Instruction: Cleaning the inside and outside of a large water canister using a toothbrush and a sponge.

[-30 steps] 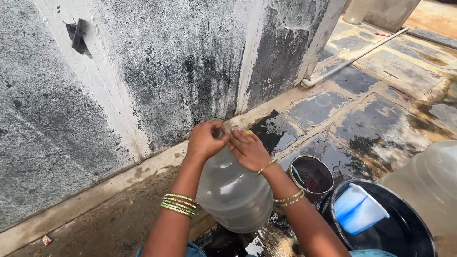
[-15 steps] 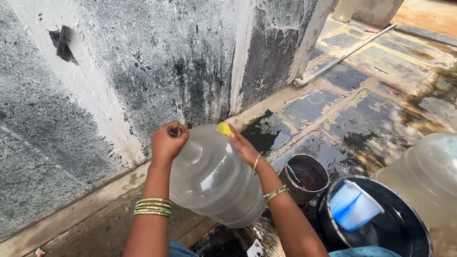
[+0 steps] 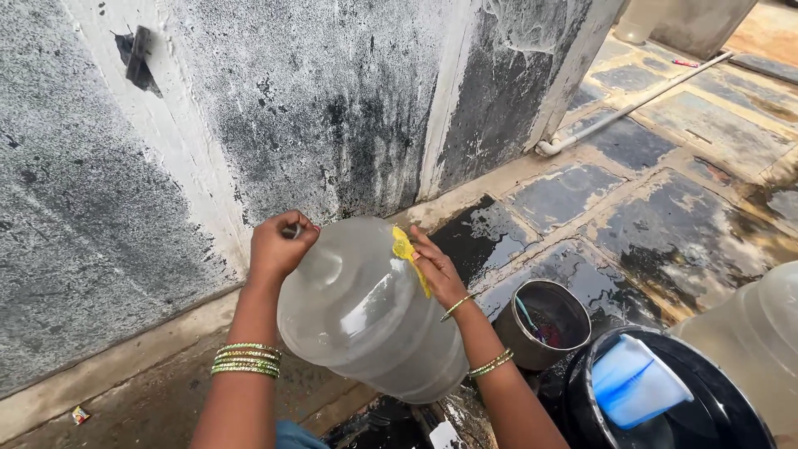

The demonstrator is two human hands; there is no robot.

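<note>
A large clear plastic water jug [image 3: 366,320] is tilted with its neck pointing up and away toward the stained wall. My left hand [image 3: 281,247] is closed around the jug's neck and holds it up. My right hand [image 3: 434,270] presses a yellow scrub cloth [image 3: 408,252] against the jug's upper right shoulder. Both wrists wear green and gold bangles.
A small dark metal pot [image 3: 544,323] stands just right of the jug. A black bucket [image 3: 731,407] holds water and a blue mug [image 3: 636,381]. A second clear jug [image 3: 752,333] sits at the right edge. A white pipe [image 3: 632,106] runs over wet stone slabs.
The jug has tipped more to the left. My right hand has slid with the yellow cloth from the neck down onto the jug's shoulder. My left hand stays on the neck.
</note>
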